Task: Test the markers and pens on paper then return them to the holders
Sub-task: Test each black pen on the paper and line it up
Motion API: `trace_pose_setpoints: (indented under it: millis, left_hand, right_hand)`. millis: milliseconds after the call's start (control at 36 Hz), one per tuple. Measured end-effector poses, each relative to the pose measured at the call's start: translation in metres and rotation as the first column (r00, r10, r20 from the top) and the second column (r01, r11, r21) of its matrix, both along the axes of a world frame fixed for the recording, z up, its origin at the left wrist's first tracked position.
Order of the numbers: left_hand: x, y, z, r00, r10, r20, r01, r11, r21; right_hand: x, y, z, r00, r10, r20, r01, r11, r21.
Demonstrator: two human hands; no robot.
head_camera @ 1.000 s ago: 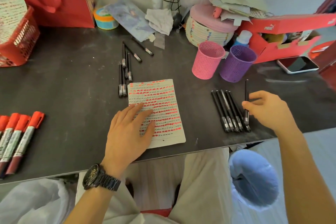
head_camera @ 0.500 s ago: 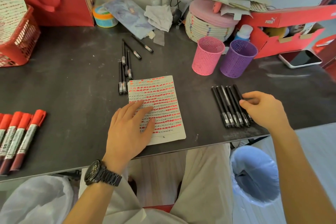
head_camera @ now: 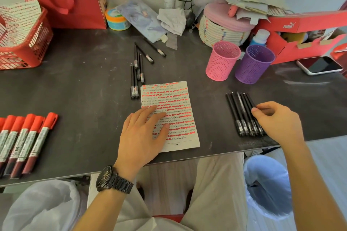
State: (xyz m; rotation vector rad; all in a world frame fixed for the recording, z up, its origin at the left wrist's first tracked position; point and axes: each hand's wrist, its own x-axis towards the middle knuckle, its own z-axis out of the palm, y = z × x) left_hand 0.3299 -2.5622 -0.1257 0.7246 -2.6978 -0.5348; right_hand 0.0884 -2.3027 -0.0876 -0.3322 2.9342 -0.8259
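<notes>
The left hand [head_camera: 142, 135] lies flat (fingers [head_camera: 150, 110] straight) on the paper [head_camera: 176, 99]. The right hand [head_camera: 277, 120], fingers curled, seems to pinch the rightmost pen [head_camera: 250, 99] of the row [head_camera: 238, 112].

Rightmost pen [head_camera: 250, 99] partly under right hand [head_camera: 278, 121]

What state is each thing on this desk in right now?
Paper: covered in red and black test marks, pressed flat by the left hand.
Red markers: capped, lying in a row.
Row of black pens: lying side by side; the right hand pinches the rightmost pen.
Pink holder: upright, no pens showing.
Purple holder: upright, no pens showing.
Phone: face up, screen dark.
</notes>
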Motion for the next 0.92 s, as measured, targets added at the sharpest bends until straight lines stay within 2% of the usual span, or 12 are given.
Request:
trace_pose_setpoints:
  millis: [167,250,333,417,528,639,694,750,806,917]
  left_hand:
    - [0.001,0.001,0.0,1.0,0.004,-0.021,-0.003,1.0,0.02]
    - [0.001,0.0,-0.002,1.0,0.001,-0.022,-0.001,1.0,0.016]
    - [0.001,0.0,-0.003,1.0,0.014,-0.027,-0.014,1.0,0.007]
    - [0.002,0.0,-0.002,0.999,0.016,-0.041,-0.016,1.0,0.003]
    - [0.003,-0.002,0.001,0.998,0.003,-0.056,-0.002,1.0,0.016]
    - [0.007,-0.005,0.001,0.996,-0.007,-0.092,0.013,0.998,0.061]
    - [0.009,-0.012,0.003,0.99,0.017,-0.139,-0.001,0.993,0.118]
    - [0.009,-0.024,0.006,0.982,0.061,-0.177,-0.031,0.985,0.169]
    - [0.004,-0.041,0.012,0.976,0.132,-0.174,-0.106,0.983,0.153]
    - [-0.02,-0.08,0.026,0.957,0.289,0.006,-0.287,0.95,0.124]
  right_hand:
    - [0.002,-0.006,-0.001,0.999,-0.001,-0.041,0.003,0.999,0.043]
    - [0.007,-0.011,-0.001,0.994,-0.003,-0.113,0.012,0.996,0.084]
    - [0.024,-0.026,-0.001,0.974,-0.011,-0.228,0.008,1.0,-0.015]
    - [0.051,-0.053,-0.004,0.954,0.074,-0.29,-0.115,0.985,-0.13]
    - [0.08,-0.09,-0.013,0.929,0.268,-0.256,-0.326,0.919,-0.22]
    - [0.099,-0.116,-0.028,0.865,0.44,-0.239,-0.484,0.857,-0.174]
    - [0.104,-0.122,-0.037,0.846,0.48,-0.233,-0.504,0.862,-0.057]
    - [0.104,-0.124,-0.043,0.839,0.493,-0.232,-0.504,0.863,0.011]
    - [0.101,-0.123,-0.045,0.841,0.487,-0.236,-0.504,0.863,-0.017]
    - [0.097,-0.122,-0.048,0.835,0.483,-0.264,-0.51,0.86,-0.038]
